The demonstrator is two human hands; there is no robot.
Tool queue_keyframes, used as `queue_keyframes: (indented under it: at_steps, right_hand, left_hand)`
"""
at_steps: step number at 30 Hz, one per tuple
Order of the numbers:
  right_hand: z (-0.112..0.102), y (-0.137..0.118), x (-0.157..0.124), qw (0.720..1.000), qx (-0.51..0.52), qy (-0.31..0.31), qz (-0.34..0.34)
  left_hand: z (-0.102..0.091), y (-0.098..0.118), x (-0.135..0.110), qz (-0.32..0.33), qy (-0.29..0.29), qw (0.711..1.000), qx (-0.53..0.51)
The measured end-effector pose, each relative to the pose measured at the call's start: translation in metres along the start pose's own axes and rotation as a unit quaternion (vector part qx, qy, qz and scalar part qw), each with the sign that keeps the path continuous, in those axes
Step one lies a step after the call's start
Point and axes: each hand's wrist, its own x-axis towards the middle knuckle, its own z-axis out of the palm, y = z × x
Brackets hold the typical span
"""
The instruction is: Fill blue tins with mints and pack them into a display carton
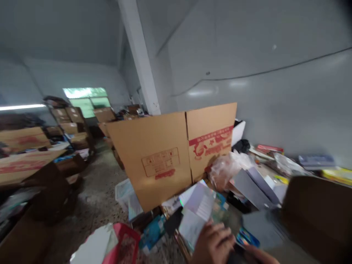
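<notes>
My left hand (213, 245) is at the bottom edge, fingers curled around a pale, shiny flat packet (196, 214) that sticks up and to the left. Only a strip of my right hand (260, 256) shows at the bottom right of it, smeared, with its fingers hidden. Both hands are over a cluttered table with coloured packets (247, 237) and grey sheets (251, 187). Just behind stands a large opened cardboard box (165, 154) with red print.
A crumpled plastic bag (227, 167) and books (269, 148) lie on the table along the grey wall. A dark box flap (316, 209) rises at the right. A red and white item (121, 245) and a plastic bin (125, 194) sit on the floor; stacked cartons (68, 121) fill the left.
</notes>
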Motion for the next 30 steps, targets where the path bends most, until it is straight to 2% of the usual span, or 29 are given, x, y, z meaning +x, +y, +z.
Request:
queue_keyframes:
  at_steps: [2,3,5,7,10,12,15,18,19,20,21,23,24,25,26,28,30]
  right_hand:
    - [0.000,-0.001,-0.010,1.000,-0.007,-0.004,0.025]
    - [0.000,-0.003,-0.014,0.999,-0.004,-0.010,0.032]
    - [-0.003,-0.009,-0.017,0.998,0.036,-0.041,0.014]
    - [-0.007,-0.015,-0.015,0.997,0.036,-0.064,0.012]
    - [-0.014,-0.021,-0.012,0.998,0.019,-0.054,0.035]
    - [-0.017,-0.020,-0.013,0.998,0.025,-0.023,0.050]
    - [-0.019,-0.012,-0.015,0.993,0.070,0.020,0.089]
    - [-0.026,0.006,-0.010,0.980,0.083,0.102,0.147]
    - [-0.031,0.016,-0.007,0.973,0.068,0.141,0.170]
    - [-0.038,0.026,-0.004,0.963,0.048,0.180,0.195]
    - [-0.048,0.038,0.001,0.951,0.027,0.214,0.221]
    - [-0.071,0.065,0.011,0.930,-0.007,0.255,0.266]
    - [-0.084,0.080,0.016,0.919,-0.025,0.269,0.287]
    - [-0.097,0.093,0.021,0.908,-0.045,0.278,0.309]
    - [-0.108,0.106,0.025,0.898,-0.065,0.284,0.329]
    - [-0.123,0.126,0.032,0.883,-0.103,0.287,0.358]
    - [-0.124,0.138,0.037,0.882,-0.126,0.276,0.361]
  left_hand:
    - [-0.036,0.004,0.000,-0.009,0.072,0.997,-0.001]
    - [-0.048,0.003,0.001,0.016,0.066,0.998,-0.009]
    - [-0.059,-0.001,0.007,0.041,0.055,0.997,-0.035]
    - [-0.054,-0.005,0.012,0.045,0.047,0.995,-0.069]
    - [-0.037,-0.009,0.017,0.051,0.073,0.988,-0.126]
    - [-0.026,-0.012,0.019,0.073,0.084,0.984,-0.142]
    - [-0.011,-0.019,0.021,0.116,0.073,0.975,-0.178]
    - [0.006,-0.021,0.018,0.110,0.041,0.950,-0.289]
    - [0.011,-0.020,0.017,0.071,0.041,0.937,-0.338]
    - [0.017,-0.019,0.016,0.005,0.045,0.920,-0.389]
    - [0.023,-0.017,0.015,-0.090,0.047,0.893,-0.438]
    - [0.035,-0.016,0.017,-0.296,0.029,0.810,-0.506]
    - [0.043,-0.017,0.020,-0.373,0.009,0.767,-0.522]
    - [0.052,-0.019,0.023,-0.422,-0.012,0.734,-0.532]
    - [0.063,-0.021,0.026,-0.448,-0.032,0.712,-0.540]
    - [0.086,-0.026,0.034,-0.461,-0.058,0.694,-0.550]
    - [0.111,-0.030,0.042,-0.471,-0.080,0.676,-0.561]
